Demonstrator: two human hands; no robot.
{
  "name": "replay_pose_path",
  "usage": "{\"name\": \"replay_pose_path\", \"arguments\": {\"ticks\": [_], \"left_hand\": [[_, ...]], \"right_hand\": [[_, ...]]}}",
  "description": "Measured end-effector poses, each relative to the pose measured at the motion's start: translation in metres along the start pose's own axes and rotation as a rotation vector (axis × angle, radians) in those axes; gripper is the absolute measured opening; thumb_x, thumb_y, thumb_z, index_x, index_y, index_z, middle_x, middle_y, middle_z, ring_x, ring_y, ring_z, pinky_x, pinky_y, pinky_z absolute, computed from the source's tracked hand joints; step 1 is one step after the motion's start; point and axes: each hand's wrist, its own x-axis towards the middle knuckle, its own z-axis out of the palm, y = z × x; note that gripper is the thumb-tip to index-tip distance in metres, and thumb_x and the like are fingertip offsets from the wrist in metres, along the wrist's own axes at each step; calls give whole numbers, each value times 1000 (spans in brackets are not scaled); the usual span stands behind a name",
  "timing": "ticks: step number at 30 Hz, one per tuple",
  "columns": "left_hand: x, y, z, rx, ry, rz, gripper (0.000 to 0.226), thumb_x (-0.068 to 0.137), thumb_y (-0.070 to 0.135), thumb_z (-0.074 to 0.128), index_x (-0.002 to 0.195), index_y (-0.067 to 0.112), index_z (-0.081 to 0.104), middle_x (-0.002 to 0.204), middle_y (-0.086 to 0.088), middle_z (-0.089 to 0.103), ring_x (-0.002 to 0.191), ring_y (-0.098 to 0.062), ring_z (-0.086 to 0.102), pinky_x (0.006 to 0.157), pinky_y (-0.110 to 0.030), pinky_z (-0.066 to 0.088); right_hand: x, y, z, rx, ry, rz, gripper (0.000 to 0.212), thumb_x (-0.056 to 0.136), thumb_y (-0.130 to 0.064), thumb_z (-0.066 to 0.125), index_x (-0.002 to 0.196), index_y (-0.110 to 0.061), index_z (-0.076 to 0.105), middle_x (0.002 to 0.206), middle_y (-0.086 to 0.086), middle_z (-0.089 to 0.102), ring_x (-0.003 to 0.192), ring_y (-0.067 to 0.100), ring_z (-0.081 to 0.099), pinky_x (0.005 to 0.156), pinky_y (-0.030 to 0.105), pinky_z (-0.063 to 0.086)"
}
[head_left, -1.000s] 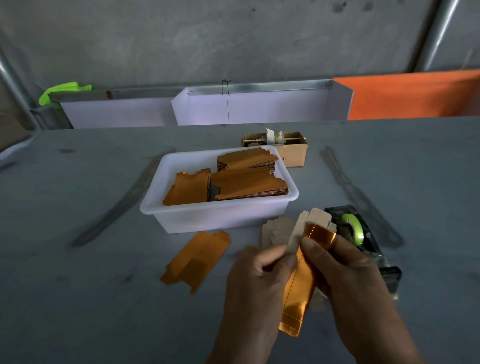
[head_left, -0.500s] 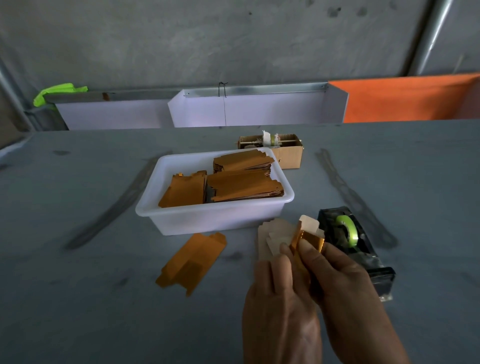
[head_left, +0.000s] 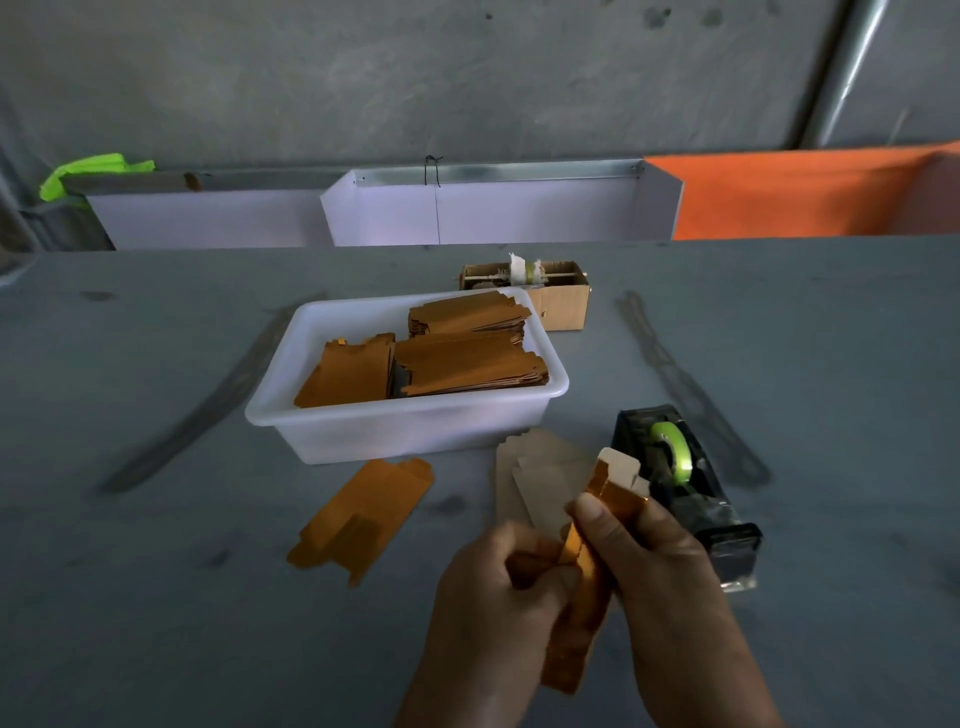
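- Both hands meet low in the scene over the near part of the table: the left hand (head_left: 493, 603) curls its fingers round the lower left side of an orange carton blank (head_left: 571, 649), and the right hand (head_left: 665, 577) grips its right side, thumb pressed on the front.
- This carton blank stands almost upright between the hands, part folded, with its pale inner flap showing at the top.
- Just beyond it, pale blanks (head_left: 540, 473) lie flat on the surface; to the left lies a loose orange blank (head_left: 363, 514).
- To the right, close beside the right hand, sits a black tape dispenser (head_left: 727, 540) with a green roll (head_left: 675, 452).
- Farther off, a white tub (head_left: 415, 431) holds stacks of orange blanks (head_left: 467, 358); a small cardboard box (head_left: 561, 306) stands behind its far right corner.
- A grey table (head_left: 156, 597) carries all of this, marked with dark streaks on the left and right.
- Along its far edge run white panels (head_left: 519, 213), an orange sheet (head_left: 805, 197) at the right and a green cloth (head_left: 88, 171) at the left.
- Behind rises a bare concrete wall (head_left: 415, 78) with a metal pipe (head_left: 852, 67).
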Motion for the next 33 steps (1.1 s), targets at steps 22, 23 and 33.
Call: {"name": "replay_pose_path", "arguments": {"ticks": [22, 23, 33], "left_hand": [[9, -6, 25, -203, -82, -154, 21, 87, 12, 65, 66, 13, 66, 53, 1, 52, 41, -6, 42, 40, -16, 33], [9, -7, 26, -206, -82, -162, 21, 87, 12, 65, 67, 14, 66, 53, 1, 52, 41, -5, 42, 40, -16, 33], [7, -4, 34, -227, -115, -179, 16, 89, 14, 64, 72, 14, 65, 52, 7, 55, 44, -3, 45, 43, -15, 34]], "right_hand": [[43, -19, -110, -626, 142, -73, 10, 82, -26, 69, 74, -27, 75, 71, 1, 73, 77, 20, 69, 70, 32, 51], [40, -19, -108, -635, 133, -84, 8, 80, -27, 70, 74, -31, 74, 70, -2, 72, 75, 17, 69, 69, 31, 50], [20, -17, -89, -686, 92, -115, 24, 72, -20, 77, 69, -42, 69, 65, -14, 69, 62, 0, 63, 61, 26, 43]]}}
